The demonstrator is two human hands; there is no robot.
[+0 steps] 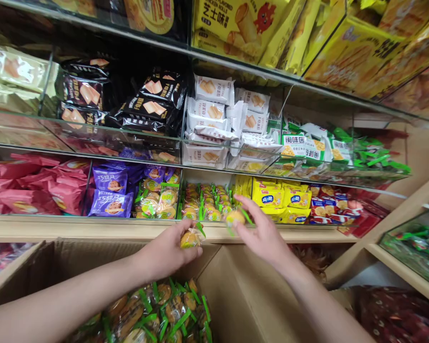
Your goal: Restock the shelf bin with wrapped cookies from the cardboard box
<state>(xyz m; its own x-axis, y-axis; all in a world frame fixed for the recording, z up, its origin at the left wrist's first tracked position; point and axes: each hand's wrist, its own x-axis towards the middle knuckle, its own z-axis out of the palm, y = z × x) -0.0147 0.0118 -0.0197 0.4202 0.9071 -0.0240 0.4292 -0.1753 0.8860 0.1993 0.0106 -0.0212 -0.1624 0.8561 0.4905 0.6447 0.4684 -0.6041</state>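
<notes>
The left hand (175, 248) is closed on a small round yellow-brown biscuit in a clear plastic wrapper with a green tie (190, 239), pinched between thumb and fingers just above the open brown cardboard box (232, 290). The right hand (261, 234) is held up in front of the lowest glass-fronted shelf row, its thumb and fingers gripping a second small yellow wrapped piece with green ends (235, 217); motion blur softens it, but it looks to be of the same kind. Inside the box lies a loose heap of clear-wrapped round biscuits with bright green ties (168, 309), beneath the left forearm. Straight ahead, behind the glass, a compartment holds rows of similar small green-tied biscuit packets (209, 205). To its left sit more round wrapped biscuits (159, 200) and shiny purple cookie packets (111, 190); to its right, bright yellow rectangular packets with blue labels (282, 200), near the right hand. On the tier above, white plastic packets printed with cake slices (214, 112) stand stacked beside black packets with similar pictures (153, 102).
</notes>
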